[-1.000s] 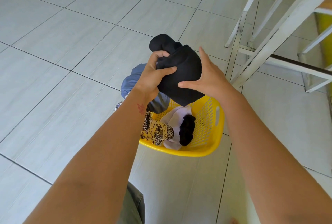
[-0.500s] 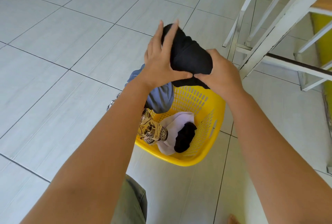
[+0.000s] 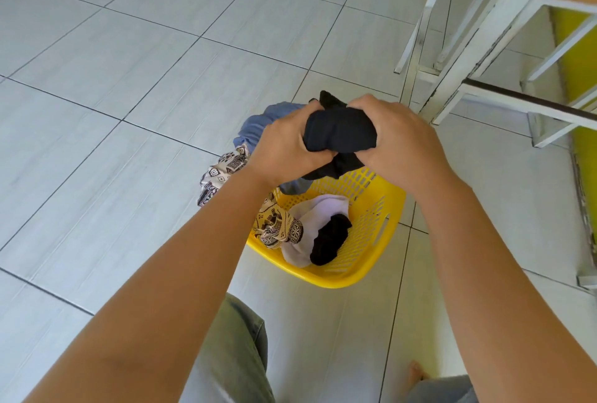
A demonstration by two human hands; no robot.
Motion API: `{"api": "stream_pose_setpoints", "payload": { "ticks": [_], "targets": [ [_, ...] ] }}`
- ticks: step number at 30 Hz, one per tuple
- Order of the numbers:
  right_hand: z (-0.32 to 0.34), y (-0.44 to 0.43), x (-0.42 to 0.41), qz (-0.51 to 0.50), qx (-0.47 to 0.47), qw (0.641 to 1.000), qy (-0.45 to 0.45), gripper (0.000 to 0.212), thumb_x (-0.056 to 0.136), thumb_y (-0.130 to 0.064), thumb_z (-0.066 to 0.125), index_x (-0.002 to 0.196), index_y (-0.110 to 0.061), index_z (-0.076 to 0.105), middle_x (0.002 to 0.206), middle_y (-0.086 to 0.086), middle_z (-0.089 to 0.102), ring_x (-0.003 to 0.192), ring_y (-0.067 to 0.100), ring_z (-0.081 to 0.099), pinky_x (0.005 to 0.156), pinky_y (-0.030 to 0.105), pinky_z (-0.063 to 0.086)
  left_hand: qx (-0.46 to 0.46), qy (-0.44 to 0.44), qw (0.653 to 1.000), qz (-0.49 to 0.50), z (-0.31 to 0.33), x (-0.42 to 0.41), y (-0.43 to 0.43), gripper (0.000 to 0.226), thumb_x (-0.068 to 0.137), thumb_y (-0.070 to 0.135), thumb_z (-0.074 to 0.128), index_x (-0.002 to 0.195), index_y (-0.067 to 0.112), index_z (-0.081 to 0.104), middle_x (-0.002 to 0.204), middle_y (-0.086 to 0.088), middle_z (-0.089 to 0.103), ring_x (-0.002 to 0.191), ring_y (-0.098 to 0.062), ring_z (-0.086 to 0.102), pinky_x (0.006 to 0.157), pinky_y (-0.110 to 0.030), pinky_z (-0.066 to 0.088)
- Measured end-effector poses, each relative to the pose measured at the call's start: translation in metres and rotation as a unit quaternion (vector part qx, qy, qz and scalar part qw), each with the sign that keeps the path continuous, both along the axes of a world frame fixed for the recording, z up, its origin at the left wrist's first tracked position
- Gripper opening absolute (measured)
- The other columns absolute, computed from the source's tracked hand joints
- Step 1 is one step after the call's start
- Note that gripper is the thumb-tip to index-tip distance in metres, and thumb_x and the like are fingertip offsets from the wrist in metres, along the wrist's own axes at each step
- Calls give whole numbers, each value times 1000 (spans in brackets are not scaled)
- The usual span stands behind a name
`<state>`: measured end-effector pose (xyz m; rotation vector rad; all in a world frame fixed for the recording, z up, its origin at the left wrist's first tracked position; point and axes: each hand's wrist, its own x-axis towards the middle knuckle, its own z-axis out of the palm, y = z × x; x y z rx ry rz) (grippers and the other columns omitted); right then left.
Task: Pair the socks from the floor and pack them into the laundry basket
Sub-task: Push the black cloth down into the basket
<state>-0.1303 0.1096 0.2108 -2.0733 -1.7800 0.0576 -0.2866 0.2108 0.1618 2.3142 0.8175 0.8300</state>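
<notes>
A bundle of black socks (image 3: 339, 134) is squeezed between both my hands, above the far rim of the yellow laundry basket (image 3: 378, 241). My left hand (image 3: 284, 144) grips its left side and my right hand (image 3: 397, 141) grips its right side. A loose black end hangs below my fingers. Inside the basket lie a white sock bundle (image 3: 310, 218), a black sock bundle (image 3: 329, 239) and a patterned cloth (image 3: 277, 228).
A blue garment (image 3: 258, 126) and more patterned cloth (image 3: 223, 173) hang over the basket's far left rim onto the white tiled floor. White furniture legs (image 3: 478, 37) stand at the right. My knees and a bare foot (image 3: 415, 373) show at the bottom.
Both hands have closed tighter around the black socks, pressing them into a smaller bundle. The bundle has come lower and nearer, over the basket's far rim.
</notes>
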Motion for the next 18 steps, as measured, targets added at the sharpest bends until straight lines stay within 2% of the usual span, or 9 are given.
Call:
{"api": "stream_pose_setpoints", "payload": {
  "ticks": [3, 6, 9, 11, 13, 15, 18],
  "targets": [
    [-34, -17, -6, 9, -28, 999, 30, 38, 81, -14, 63, 116, -25, 54, 99, -3, 64, 93, 25, 58, 63, 35, 46, -18, 68, 997, -35, -23, -9, -13, 44, 76, 32, 76, 111, 13, 57, 92, -1, 68, 84, -20, 65, 69, -36, 52],
    [-75, -31, -13, 8, -58, 998, 27, 27, 85, -19, 62, 110, -23, 53, 92, -3, 66, 86, 22, 62, 59, 34, 48, -63, 172, 981, -71, -50, -16, -21, 55, 74, 37, 77, 119, 17, 53, 119, -1, 61, 109, -22, 59, 88, -40, 50],
    [-108, -36, -20, 15, -126, 990, -65, 37, 84, -19, 68, 115, -24, 49, 99, -2, 67, 91, 23, 65, 60, 33, 51, -56, 266, 955, -121, -75, -20, -23, 59, 75, 35, 78, 123, 12, 52, 156, -9, 30, 139, -27, 36, 110, -41, 36],
    [-119, -33, -24, 18, -161, 982, -97, 40, 85, -18, 67, 119, -24, 47, 104, -2, 67, 98, 24, 65, 63, 34, 49, -56, 321, 935, -143, -85, -21, -25, 62, 81, 32, 74, 132, 9, 47, 162, -9, 14, 148, -25, 21, 116, -42, 28],
    [-126, -26, -28, 13, -204, 973, -106, 41, 86, -15, 65, 121, -23, 44, 107, 1, 66, 101, 26, 64, 67, 37, 50, -69, 372, 912, -156, -93, -20, -28, 77, 86, 28, 69, 148, 9, 29, 163, -9, 7, 151, -23, 9, 121, -42, 18],
    [-132, -19, -31, 15, -264, 958, -109, 49, 86, -13, 65, 126, -23, 41, 110, 4, 64, 104, 29, 63, 71, 39, 50, -76, 414, 892, -164, -97, -19, -31, 90, 89, 26, 66, 155, 11, 7, 164, -9, 2, 151, -24, 3, 123, -40, 11],
    [-145, -10, -31, 35, -355, 928, -110, 59, 85, -17, 67, 136, -21, 37, 128, 5, 58, 125, 29, 52, 93, 45, 48, -76, 470, 863, -171, -105, -16, -37, 92, 93, 31, 61, 155, 11, -4, 164, -9, -5, 151, -24, -3, 123, -39, 7]
  ]
}}
